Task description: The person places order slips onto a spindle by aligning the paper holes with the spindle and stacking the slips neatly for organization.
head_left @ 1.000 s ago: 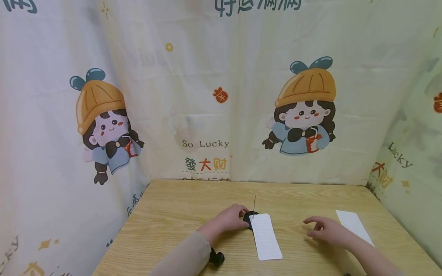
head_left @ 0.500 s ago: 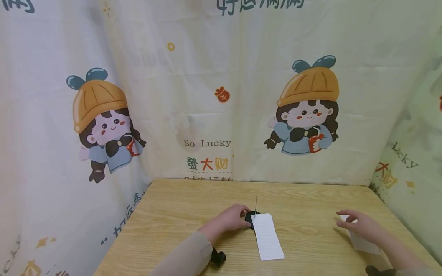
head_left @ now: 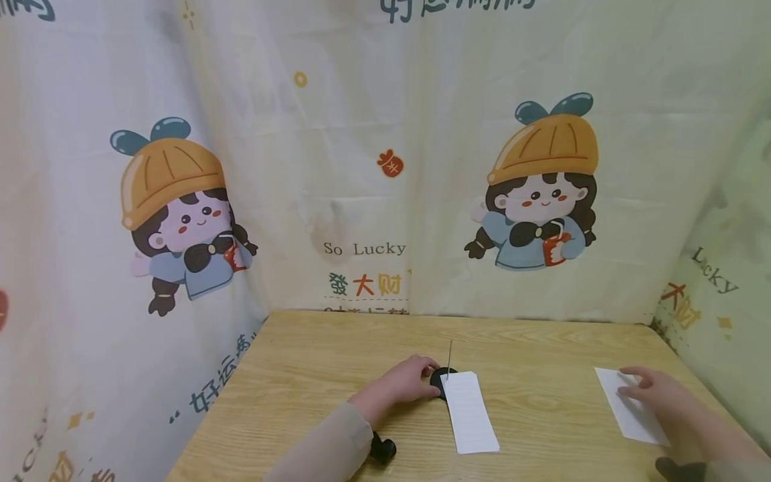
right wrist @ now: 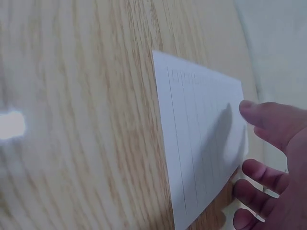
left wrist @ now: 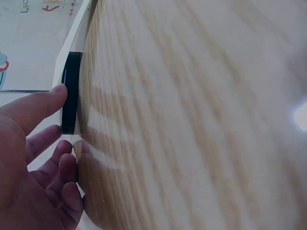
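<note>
A receipt spike with a round black base (head_left: 442,383) and a thin upright rod stands on the wooden table, with white ruled paper slips (head_left: 472,414) threaded on it. The left hand (head_left: 405,381) holds the left side of the base. In the left wrist view its thumb (left wrist: 50,99) presses on the base's top, the other fingers curled by the rim. At the right lies a white ruled slip (head_left: 629,410). The right hand (head_left: 662,395) reaches over its right side, thumb and fingers apart. In the right wrist view the thumb (right wrist: 254,111) overlaps the slip's edge (right wrist: 196,139).
Printed cloth curtains (head_left: 337,167) hang behind and beside the wooden table (head_left: 337,335). A black wrist-worn piece (head_left: 382,448) shows beside the left sleeve (head_left: 328,445). Another dark wrist piece (head_left: 680,468) is by the right arm. Table surface stretches between the two papers.
My right hand has moved right from the middle of the table to the slip at the right. My left hand stays on the spike's base. The whole view has shifted slightly.
</note>
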### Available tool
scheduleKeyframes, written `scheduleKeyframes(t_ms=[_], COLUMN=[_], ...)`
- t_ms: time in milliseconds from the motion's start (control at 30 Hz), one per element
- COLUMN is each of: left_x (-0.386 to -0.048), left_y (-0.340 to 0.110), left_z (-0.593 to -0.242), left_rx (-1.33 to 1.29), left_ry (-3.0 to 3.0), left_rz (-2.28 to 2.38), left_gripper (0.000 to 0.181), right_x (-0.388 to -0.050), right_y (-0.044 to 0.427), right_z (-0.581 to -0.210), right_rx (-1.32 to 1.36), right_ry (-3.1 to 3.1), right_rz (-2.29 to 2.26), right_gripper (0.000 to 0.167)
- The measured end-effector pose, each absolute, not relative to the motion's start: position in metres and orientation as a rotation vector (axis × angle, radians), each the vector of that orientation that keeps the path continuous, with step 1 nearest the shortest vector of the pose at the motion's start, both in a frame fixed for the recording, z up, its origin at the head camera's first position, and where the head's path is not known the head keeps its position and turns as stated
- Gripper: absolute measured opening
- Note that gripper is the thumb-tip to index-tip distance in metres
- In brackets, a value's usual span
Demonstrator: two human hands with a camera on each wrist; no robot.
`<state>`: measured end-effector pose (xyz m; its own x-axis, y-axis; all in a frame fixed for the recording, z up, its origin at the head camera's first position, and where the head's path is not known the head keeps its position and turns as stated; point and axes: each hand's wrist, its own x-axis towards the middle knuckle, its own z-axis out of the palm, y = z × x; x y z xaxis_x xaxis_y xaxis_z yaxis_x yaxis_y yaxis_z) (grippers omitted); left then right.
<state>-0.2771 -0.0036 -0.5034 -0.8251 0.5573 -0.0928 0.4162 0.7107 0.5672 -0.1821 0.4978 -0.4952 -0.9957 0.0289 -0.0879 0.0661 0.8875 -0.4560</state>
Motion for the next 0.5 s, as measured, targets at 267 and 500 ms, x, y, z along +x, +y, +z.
scheduleKeyframes(t_ms=[267, 500], left_x=[-0.2781, -0.2798], left_y=[-0.0023, -0.0018], left_z=[-0.5036, -0.5063], left_rx=[0.775, 0.770], left_ry=[2.659, 2.668], left_rz=[0.780, 0.777], left_gripper=[0.046, 0.046], right_x=[-0.1881, -0.1898], right_y=[0.5074, 0.5077], right_z=[-0.4982, -0.4996], right_rx=[0.083, 0.062], right_ry=[2.969, 2.981], right_rz=[-0.698, -0.614], right_gripper=[0.068, 0.071])
